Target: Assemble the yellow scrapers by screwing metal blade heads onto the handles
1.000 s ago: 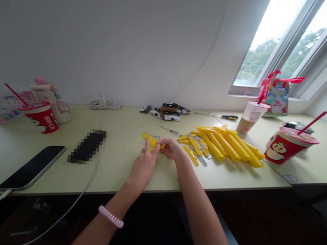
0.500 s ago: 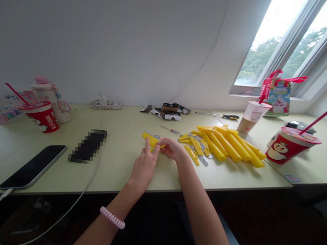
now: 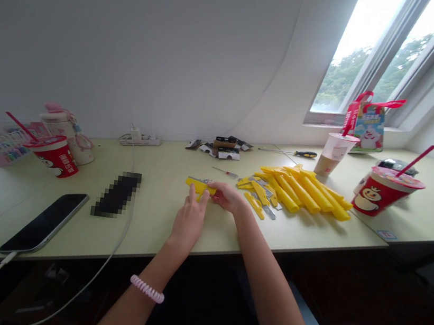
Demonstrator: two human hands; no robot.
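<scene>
- Head view: I look forward and down at two bare hands meeting over the pale desk.
- Between them, near the front edge, I see the yellow piece, a grey strip along its far side.
- Left hand: two fingers part in a V, tips touching the piece's near side; I cannot tell whether they grip or only steady it. A pink coil band circles the wrist.
- Right hand: fingers bent together on the piece's right end; their tips are partly hidden from me.
- Just beyond the piece lie small grey bits, too small for me to identify, and a thin screwdriver.
- Right of the right hand, I make out loose yellow parts and grey blades, then a heap of long yellow sleeves.
- Further right, a red cup stands on the desk.
- Off to the left, well apart from the hands, I have a phone with a white cable plugged in.
</scene>
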